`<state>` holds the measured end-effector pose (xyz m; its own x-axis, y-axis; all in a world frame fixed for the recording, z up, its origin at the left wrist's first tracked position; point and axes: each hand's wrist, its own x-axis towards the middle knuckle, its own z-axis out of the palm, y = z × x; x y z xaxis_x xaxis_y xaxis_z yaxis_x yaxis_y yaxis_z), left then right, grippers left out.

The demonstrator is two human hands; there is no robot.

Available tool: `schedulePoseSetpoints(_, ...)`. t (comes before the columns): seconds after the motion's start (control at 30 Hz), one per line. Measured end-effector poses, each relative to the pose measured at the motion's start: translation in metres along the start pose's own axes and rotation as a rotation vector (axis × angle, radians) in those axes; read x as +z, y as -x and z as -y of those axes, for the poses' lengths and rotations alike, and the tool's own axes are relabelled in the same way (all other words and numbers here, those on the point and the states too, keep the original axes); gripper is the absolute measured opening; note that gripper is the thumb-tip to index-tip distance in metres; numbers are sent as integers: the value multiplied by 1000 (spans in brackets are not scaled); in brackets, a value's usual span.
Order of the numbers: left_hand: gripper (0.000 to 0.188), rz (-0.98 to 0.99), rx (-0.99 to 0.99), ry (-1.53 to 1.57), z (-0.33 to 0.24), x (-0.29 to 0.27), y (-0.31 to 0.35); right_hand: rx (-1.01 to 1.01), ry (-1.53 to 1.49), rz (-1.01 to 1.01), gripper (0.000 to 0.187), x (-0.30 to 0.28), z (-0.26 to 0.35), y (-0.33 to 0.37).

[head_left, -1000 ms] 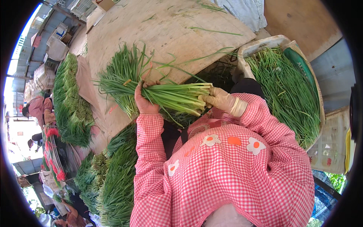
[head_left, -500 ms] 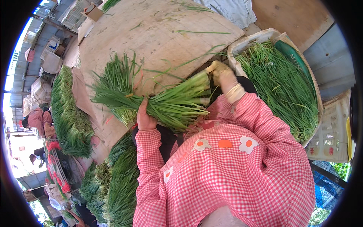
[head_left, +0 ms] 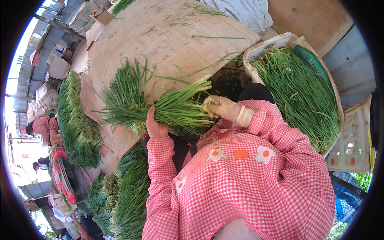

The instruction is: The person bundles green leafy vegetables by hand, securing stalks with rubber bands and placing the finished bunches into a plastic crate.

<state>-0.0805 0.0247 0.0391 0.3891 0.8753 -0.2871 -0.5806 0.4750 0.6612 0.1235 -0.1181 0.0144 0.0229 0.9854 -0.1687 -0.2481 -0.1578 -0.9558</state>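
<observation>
My bare left hand (head_left: pixel 155 125) is closed round the middle of a bunch of garlic chives (head_left: pixel 176 108), thumb on top. The leaf tips point left over the board, and the pale stem ends fan out to the right. At the lower stem ends is my right hand (head_left: pixel 222 108), in a thin cream glove, its fingers bent and pinched on a few stems. Some of its fingertips are hidden among them. Another pile of chives (head_left: pixel 128 86) lies on the wooden board (head_left: pixel 180 44), just beyond my left hand and partly under the bunch.
A white crate (head_left: pixel 250 54) full of chives stands at my right. Stacked chives (head_left: pixel 78 120) lie along the left, with more bundles (head_left: pixel 130 192) beside my left arm. Loose stalks are scattered over the board. People (head_left: pixel 44 128) are at the far left.
My right hand has come down and left, from the upper stem ends to the lower ones. The stems have spread apart slightly. My left hand keeps its hold.
</observation>
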Motion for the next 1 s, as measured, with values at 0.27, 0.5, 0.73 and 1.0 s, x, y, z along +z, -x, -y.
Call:
schedulePoseSetpoints(0.27,17,-23,77,69,3,-16,-6,-81,-318,-274,23,-43,39,19)
schedulePoseSetpoints(0.5,18,32,66,50,10,7,7,308,-498,-156,24,1,32,-22)
schedulePoseSetpoints(0.73,18,27,45,21,3,-18,2,187,-1025,48,26,-8,50,-8)
schedulePoseSetpoints(1.0,24,-153,-35,108,-5,-4,-2,-84,-773,-118,24,-85,45,36)
